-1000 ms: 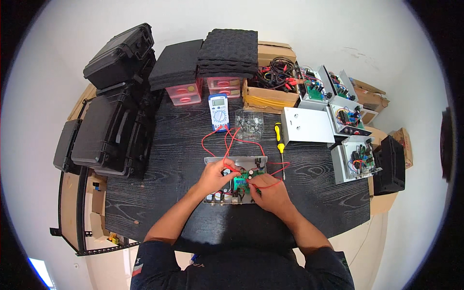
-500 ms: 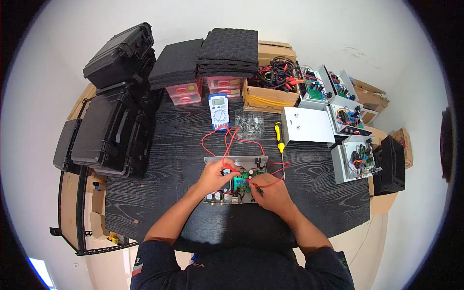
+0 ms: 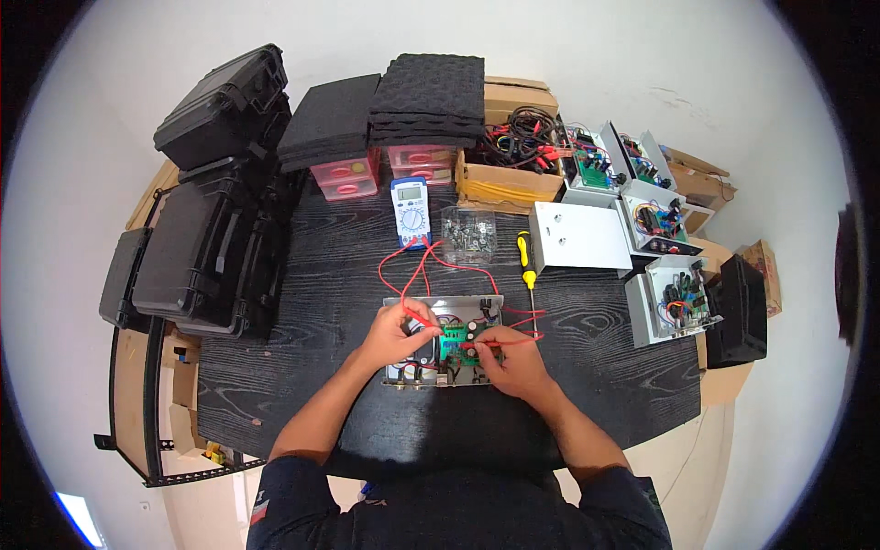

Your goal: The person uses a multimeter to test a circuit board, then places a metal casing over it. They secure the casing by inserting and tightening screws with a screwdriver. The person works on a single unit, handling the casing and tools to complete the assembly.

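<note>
Red test leads (image 3: 431,261) run from the blue multimeter (image 3: 410,213) down to both hands, same as in the two earlier frames: nothing has shifted in the last second, hands and probes sit in the same spots. Reads as a steady measurement hold, not a reposition.

Left hand (image 3: 392,332): fingers curled tight around a red probe, tip angled toward the green circuit board (image 3: 456,344) just right of the fingertips. Contact point too small to confirm.

Right hand (image 3: 513,359): fingers pinched on the second red probe (image 3: 502,341), which lies across the knuckles, tip pointing left onto the board. Fingers closed, no gap visible.

Board sits inside an open grey metal chassis (image 3: 445,307), directly between and under both sets of fingers, on the black wood-grain table (image 3: 302,367).

Beyond the fingertips: a clear bag of small parts (image 3: 468,233) and a yellow-handled screwdriver (image 3: 525,257). Further right of the right hand: white metal enclosures (image 3: 577,236), some open with wiring. Left of the left hand: black hard cases (image 3: 197,247).
</note>
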Available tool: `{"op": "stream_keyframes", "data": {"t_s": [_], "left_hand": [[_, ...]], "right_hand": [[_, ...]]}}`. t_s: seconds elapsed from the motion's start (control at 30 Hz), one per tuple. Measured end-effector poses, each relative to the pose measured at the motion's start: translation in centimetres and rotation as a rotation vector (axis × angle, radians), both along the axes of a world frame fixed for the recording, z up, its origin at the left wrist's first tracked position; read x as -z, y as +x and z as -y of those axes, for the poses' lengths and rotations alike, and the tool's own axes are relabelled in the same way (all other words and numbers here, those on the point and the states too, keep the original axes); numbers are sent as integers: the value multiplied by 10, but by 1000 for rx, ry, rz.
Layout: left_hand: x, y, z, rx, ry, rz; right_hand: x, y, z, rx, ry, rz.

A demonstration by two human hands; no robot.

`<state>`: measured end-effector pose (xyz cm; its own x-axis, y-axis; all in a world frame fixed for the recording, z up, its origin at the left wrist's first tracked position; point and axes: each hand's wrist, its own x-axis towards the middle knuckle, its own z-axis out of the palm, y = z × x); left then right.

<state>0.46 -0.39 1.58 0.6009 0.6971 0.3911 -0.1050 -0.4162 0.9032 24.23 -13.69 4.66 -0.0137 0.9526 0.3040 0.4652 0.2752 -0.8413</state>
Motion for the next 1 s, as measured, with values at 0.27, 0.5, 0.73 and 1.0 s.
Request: {"op": "stream_keyframes", "data": {"t_s": [0.27, 0.5, 0.73, 1.0], "left_hand": [[3, -11, 4, 85, 37, -108], [7, -11, 3, 107, 96, -147], [0, -10, 5, 110, 123, -175], [2, -10, 5, 118, 107, -166]], "right_hand": [[0, 1, -2, -61, -73, -24], [0, -2, -14, -108, -95, 2], [-5, -3, -17, -107, -151, 21], [-3, -1, -17, -110, -151, 8]]}}
